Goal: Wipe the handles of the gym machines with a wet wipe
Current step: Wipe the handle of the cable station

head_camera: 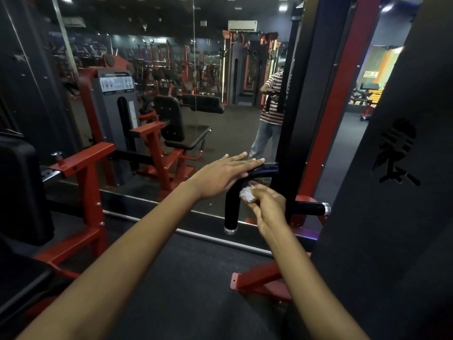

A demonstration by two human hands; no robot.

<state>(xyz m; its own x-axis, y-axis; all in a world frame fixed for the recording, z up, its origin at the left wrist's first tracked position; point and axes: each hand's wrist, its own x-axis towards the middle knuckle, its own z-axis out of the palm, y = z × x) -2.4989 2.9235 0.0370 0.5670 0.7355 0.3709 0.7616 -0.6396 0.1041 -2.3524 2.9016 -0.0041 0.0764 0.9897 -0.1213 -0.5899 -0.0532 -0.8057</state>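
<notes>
A black curved handle (231,209) bends down from the machine's black upright, ending in a silver cap. A second black handle (310,208) sticks out to the right with its own silver cap. My left hand (226,171) lies flat with fingers stretched out, resting on the top bend of the curved handle. My right hand (267,207) holds a crumpled white wet wipe (248,193) pressed against the inner side of the curved handle.
A wall mirror (171,94) stands right behind the handle and reflects red gym machines and a person in a striped shirt. A red and black seated machine (83,173) is at left. A black panel (392,192) fills the right. A red base foot (257,280) lies on the dark floor.
</notes>
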